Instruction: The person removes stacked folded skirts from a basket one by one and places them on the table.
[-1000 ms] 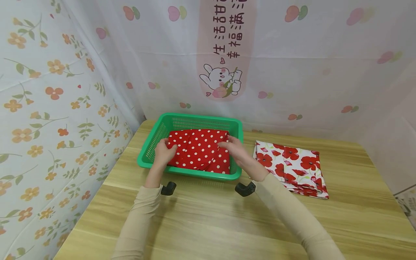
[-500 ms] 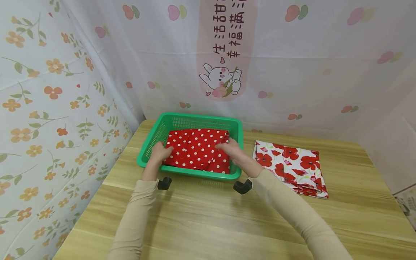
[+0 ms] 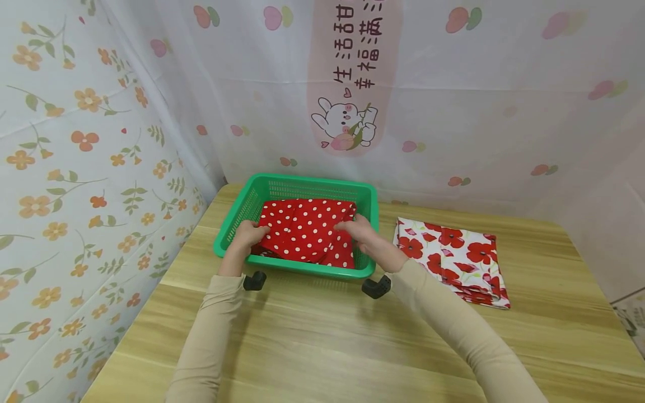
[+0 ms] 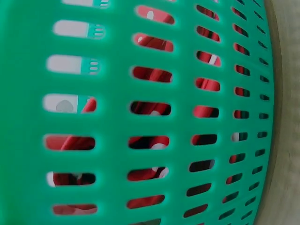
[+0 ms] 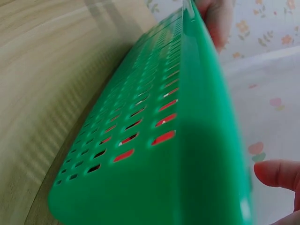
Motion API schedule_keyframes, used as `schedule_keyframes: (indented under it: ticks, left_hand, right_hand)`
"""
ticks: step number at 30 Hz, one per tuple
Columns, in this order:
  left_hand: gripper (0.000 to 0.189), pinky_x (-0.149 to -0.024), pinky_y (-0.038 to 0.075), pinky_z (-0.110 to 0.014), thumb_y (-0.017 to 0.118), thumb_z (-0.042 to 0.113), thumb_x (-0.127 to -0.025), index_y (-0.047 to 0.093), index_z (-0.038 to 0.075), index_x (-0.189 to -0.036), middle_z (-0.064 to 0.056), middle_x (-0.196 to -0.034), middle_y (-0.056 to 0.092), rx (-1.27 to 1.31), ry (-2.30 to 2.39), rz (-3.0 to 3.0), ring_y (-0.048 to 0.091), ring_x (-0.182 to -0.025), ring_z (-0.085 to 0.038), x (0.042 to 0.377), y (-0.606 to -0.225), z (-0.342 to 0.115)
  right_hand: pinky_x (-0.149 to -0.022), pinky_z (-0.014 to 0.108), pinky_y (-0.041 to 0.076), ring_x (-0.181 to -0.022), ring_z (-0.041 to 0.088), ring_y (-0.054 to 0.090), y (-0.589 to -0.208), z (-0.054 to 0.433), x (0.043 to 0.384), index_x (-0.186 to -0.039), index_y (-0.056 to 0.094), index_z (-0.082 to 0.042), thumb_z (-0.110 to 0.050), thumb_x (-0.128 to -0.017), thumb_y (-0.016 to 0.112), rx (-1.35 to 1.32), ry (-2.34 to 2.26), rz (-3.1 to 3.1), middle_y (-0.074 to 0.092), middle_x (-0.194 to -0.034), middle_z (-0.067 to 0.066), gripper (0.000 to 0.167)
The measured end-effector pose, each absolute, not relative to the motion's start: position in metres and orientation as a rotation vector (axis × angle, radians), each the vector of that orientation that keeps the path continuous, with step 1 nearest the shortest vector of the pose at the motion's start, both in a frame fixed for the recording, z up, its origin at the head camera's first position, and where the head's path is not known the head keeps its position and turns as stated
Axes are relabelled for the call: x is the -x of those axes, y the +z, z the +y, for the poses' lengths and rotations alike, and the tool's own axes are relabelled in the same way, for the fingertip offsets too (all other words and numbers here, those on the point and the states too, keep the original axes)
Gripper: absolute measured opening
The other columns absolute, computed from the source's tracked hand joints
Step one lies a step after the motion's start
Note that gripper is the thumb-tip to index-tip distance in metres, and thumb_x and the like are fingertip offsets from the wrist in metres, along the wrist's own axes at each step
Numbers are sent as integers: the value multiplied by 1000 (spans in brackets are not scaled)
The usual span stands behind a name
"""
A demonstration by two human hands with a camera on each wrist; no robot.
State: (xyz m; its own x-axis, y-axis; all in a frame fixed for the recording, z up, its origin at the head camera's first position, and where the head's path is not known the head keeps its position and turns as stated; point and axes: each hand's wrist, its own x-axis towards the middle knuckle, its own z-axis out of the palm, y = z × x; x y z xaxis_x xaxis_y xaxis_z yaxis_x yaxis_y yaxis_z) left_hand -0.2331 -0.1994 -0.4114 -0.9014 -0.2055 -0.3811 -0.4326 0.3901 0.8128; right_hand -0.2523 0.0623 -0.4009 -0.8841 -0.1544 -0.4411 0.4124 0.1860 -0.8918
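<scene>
"How much room is there around the green plastic basket (image 3: 297,266)?"

"Behind it the white hanging cloth printed with hearts (image 3: 453,112) comes down close to the back rim. In front, a broad stretch of wood-grain tabletop (image 3: 322,336) runs out of view between the forearms. To the right, past a narrow strip of wood, lies a folded white cloth with red poppies (image 3: 448,257)."

"And inside the rim?"

"The folded red cotton cloth with white dots (image 3: 304,232) sits in the basket, filling most of it. A gap shows at the back wall; the left hand (image 3: 245,235) occupies the space at the left, and the right hand (image 3: 365,235) is at the right edge, inside the front-right corner."

"What do the hands have hold of?"

"The left thumb lies at the cloth's left edge, fingers tucked down out of sight. The right thumb reaches over the cloth's right side, apart from its fingers. Whether either one pinches the fabric, I can't tell."

"How does the dotted cloth look?"

"Smooth on top, with a crease toward the left, slanting folds at the right and an uneven front edge. Red and white show through the basket's slots."
</scene>
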Motion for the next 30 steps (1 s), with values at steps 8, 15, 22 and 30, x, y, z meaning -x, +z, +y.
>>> schedule_keyframes:
  ticks: [8, 15, 22, 30]
  left_hand:
    - [33, -59, 46, -21, 51, 13, -92, 53, -13, -112, -18, -96, 58, 492, 1577, 2474, 56, -71, -15, 232, -413, -198]
    - [33, -62, 47, -21, 52, 14, -92, 52, -10, -114, -21, -106, 55, 486, 1582, 2490, 56, -82, -20, 231, -412, -196]
    - [32, -64, 47, -23, 51, 14, -92, 54, -10, -113, -21, -106, 56, 491, 1601, 2497, 56, -85, -21, 233, -414, -196]
    - [33, -67, 48, -25, 51, 14, -92, 52, -9, -115, -21, -109, 55, 484, 1592, 2484, 56, -88, -23, 234, -416, -198]
  right_hand:
    - [-97, 49, 41, -114, 34, 50, -402, 61, 252, -142, 24, 7, -6, -89, 55, -185, -1663, 2075, 46, -128, 22, 63]
    - [-90, 44, 46, -84, 21, 55, -402, 61, 250, -133, 37, 8, -5, -88, 56, -166, -1582, 2157, 55, -100, 14, 51]
    - [-89, 46, 45, -107, 30, 50, -403, 58, 248, -131, 36, 4, -7, -88, 56, -182, -1626, 2126, 47, -119, 18, 49]
    - [-70, 35, 55, -99, 33, 61, -412, 52, 247, -126, 36, 3, -1, -86, 58, -185, -1642, 2101, 51, -115, 19, 46]
